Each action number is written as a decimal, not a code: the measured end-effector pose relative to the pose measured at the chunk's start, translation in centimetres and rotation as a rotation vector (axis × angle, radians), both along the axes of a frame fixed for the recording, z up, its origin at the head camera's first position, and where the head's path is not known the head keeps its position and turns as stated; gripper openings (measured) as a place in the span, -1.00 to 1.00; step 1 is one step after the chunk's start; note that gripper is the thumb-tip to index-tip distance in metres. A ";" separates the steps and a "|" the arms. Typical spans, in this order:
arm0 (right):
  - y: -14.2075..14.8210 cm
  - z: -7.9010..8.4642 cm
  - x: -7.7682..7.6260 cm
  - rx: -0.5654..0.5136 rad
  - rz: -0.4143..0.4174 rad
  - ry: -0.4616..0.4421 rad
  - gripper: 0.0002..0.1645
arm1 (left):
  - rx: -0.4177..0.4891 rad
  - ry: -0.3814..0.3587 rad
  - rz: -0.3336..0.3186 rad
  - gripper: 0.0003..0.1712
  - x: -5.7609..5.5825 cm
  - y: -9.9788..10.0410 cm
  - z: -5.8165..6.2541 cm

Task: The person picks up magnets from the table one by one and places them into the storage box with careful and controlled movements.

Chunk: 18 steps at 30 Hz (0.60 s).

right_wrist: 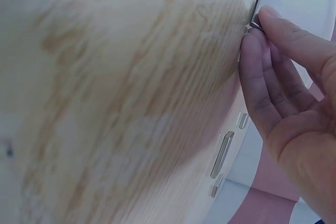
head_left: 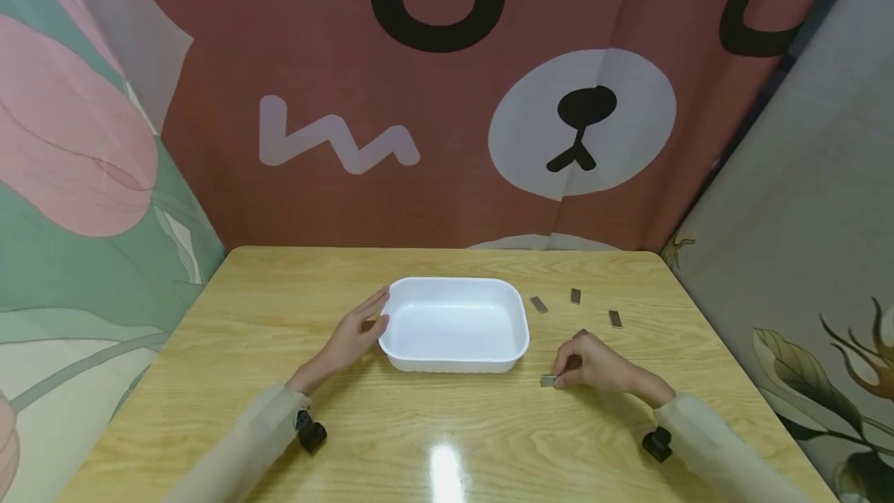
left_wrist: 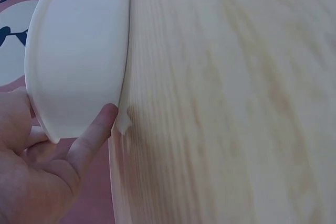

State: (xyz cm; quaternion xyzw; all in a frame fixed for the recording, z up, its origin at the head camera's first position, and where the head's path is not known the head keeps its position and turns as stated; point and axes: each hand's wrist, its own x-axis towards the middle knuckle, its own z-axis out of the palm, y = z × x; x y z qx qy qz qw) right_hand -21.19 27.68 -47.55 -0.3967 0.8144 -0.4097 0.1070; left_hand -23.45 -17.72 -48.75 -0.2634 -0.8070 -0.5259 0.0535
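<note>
Strips [head_left: 576,296], tray [head_left: 457,364] near right hand [head_left: 594,363]

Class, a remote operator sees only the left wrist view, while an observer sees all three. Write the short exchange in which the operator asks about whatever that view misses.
Operator: I see the left hand touching the white tray. What is the right hand doing?
Observer: It pinches a small shiny piece between its thumb and fingers.
Operator: Are any others lying about?
Observer: Yes, three similar pieces lie on the table, right of the tray in the head view.
</note>
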 end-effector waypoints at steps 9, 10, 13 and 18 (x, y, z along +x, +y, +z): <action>0.0 0.4 0.1 -0.001 -0.029 -0.056 -0.90 | 0.038 -0.029 -0.013 -0.42 -0.1 0.2 -0.1; 0.0 0.4 0.1 0.003 -0.031 -0.054 -0.90 | 0.042 -0.040 -0.017 -0.42 -0.1 0.2 -0.1; 0.0 0.5 0.2 0.007 -0.036 -0.056 -0.91 | 0.053 -0.080 -0.027 -0.41 0.0 0.2 -0.1; 0.0 0.4 0.0 0.000 -0.032 -0.059 -0.91 | 0.059 -0.108 -0.024 -0.41 0.1 0.2 0.0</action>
